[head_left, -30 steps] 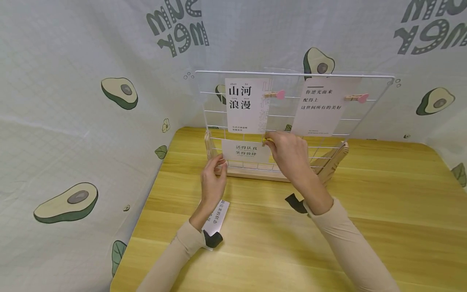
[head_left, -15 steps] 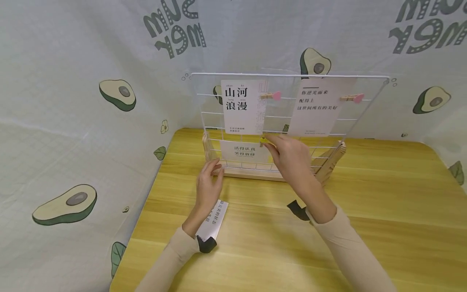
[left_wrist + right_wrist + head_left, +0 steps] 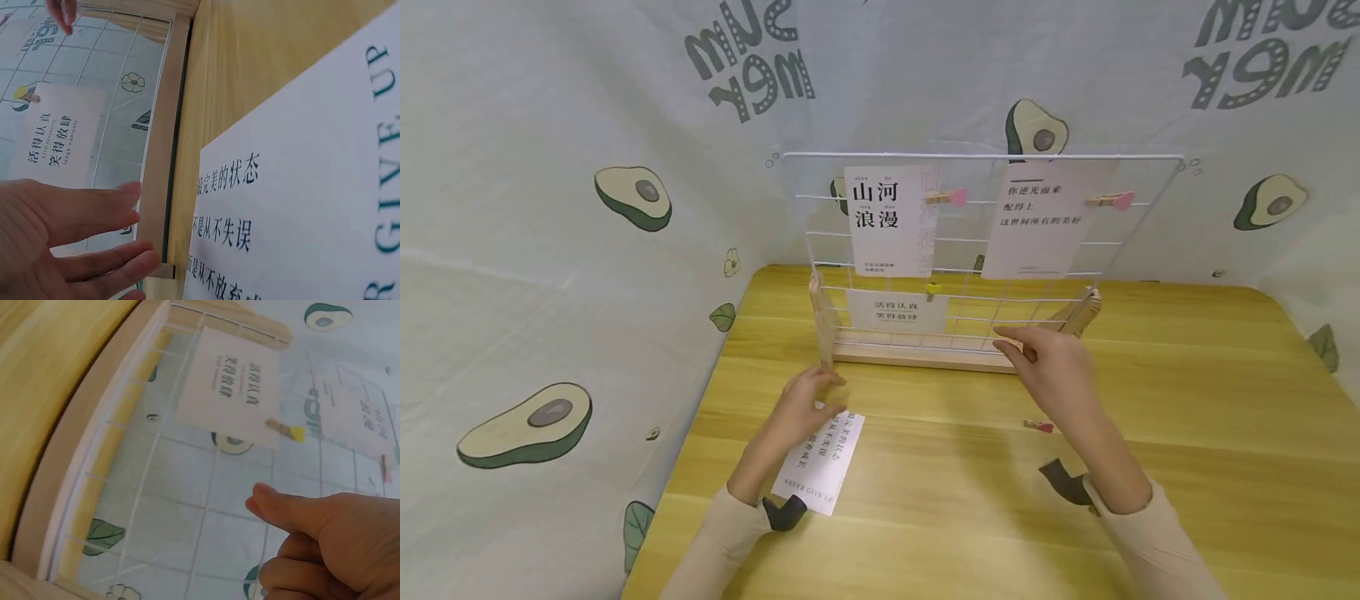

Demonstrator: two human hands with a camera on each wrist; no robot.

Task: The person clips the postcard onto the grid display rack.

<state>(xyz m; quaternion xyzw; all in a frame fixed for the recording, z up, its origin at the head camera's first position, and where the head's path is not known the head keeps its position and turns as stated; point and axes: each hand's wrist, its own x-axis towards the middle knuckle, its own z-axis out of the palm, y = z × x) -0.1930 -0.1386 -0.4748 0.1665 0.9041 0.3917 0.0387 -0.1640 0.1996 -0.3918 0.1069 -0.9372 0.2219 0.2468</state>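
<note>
A small white card (image 3: 897, 312) with two printed lines hangs low on the white wire grid (image 3: 985, 242). A wooden clothespin with a yellow top (image 3: 933, 292) grips its upper right edge. My right hand (image 3: 1055, 367) is away to the right of it, in front of the grid's lower part, holding nothing. Its fingers are loosely curled, thumb and index close together in the right wrist view. My left hand (image 3: 797, 412) is over the upper part of a white card (image 3: 820, 467) with "NEVER GIVE UP" on the table, its fingers apart and bare. That card overlaps the hand in the head view.
Two larger cards, one left (image 3: 891, 221) and one right (image 3: 1041, 221), hang higher, each with a pink-heart clothespin. Another pink clothespin (image 3: 1037, 426) lies on the wooden table (image 3: 925, 500) below my right hand. The grid stands in a wooden base (image 3: 925, 356) before a patterned curtain.
My right hand has let go of the yellow clothespin and moved right and down. The left hand has drawn back from the grid towards the table card. The pink clothespin on the table now shows.
</note>
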